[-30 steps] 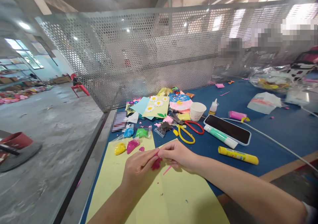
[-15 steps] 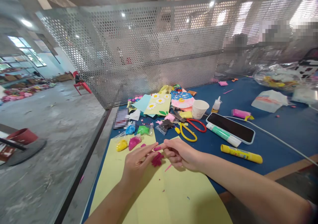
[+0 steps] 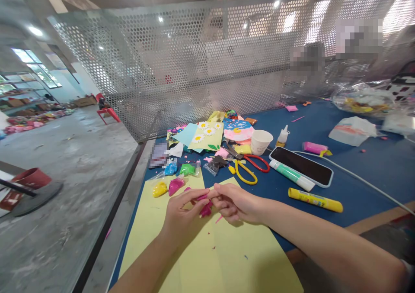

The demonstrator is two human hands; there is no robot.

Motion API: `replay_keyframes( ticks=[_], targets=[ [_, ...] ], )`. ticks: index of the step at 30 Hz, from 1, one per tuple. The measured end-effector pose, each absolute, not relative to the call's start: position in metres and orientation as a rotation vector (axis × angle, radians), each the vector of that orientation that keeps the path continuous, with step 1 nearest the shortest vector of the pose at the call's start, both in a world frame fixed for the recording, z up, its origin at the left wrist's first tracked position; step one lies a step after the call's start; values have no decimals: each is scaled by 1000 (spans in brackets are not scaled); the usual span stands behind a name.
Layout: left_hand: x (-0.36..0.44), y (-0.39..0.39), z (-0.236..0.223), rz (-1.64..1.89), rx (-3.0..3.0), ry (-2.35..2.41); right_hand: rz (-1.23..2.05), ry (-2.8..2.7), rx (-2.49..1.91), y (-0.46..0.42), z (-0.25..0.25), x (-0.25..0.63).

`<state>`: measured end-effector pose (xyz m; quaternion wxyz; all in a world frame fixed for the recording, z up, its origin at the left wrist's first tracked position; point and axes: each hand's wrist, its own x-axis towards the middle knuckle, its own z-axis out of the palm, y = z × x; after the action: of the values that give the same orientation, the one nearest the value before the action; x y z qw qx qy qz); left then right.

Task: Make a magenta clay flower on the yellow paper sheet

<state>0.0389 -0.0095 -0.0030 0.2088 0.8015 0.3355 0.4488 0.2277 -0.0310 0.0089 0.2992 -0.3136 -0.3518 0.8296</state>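
Note:
My left hand (image 3: 186, 211) has its thumb and index finger pinched around a small piece of magenta modelling clay (image 3: 202, 197). My right hand (image 3: 236, 201) is curled, its thumb and index fingertip meeting the same piece from the right. Just below the fingertips, a ruffled magenta clay shape (image 3: 206, 209) lies on the pale yellow paper (image 3: 194, 258), partly hidden by the left thumb. A thin pink stick (image 3: 219, 219) shows beneath my right hand. Beyond the hands are bags of magenta clay (image 3: 176, 186), yellow clay (image 3: 159, 189) and green clay (image 3: 187, 169).
Scissors (image 3: 246, 172) with red and yellow handles lie behind my right hand. A paper cup (image 3: 261, 142), glue bottle (image 3: 283, 136), phone (image 3: 301, 166), green-white tube (image 3: 292, 176) and yellow glue stick (image 3: 315, 200) stand or lie to the right. A perforated metal screen (image 3: 194, 68) edges the table.
My left fingers have moved slightly right and closed over the small clay piece at the right fingertip. The right hand has barely shifted.

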Motion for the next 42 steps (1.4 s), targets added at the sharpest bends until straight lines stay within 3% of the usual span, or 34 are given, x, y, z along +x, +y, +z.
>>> replay_keyframes(
  ticks=[42],
  targets=[
    [37,-10,-7,1257,2226,944,2180,-1042,-895,-31,13,228]
  ],
)
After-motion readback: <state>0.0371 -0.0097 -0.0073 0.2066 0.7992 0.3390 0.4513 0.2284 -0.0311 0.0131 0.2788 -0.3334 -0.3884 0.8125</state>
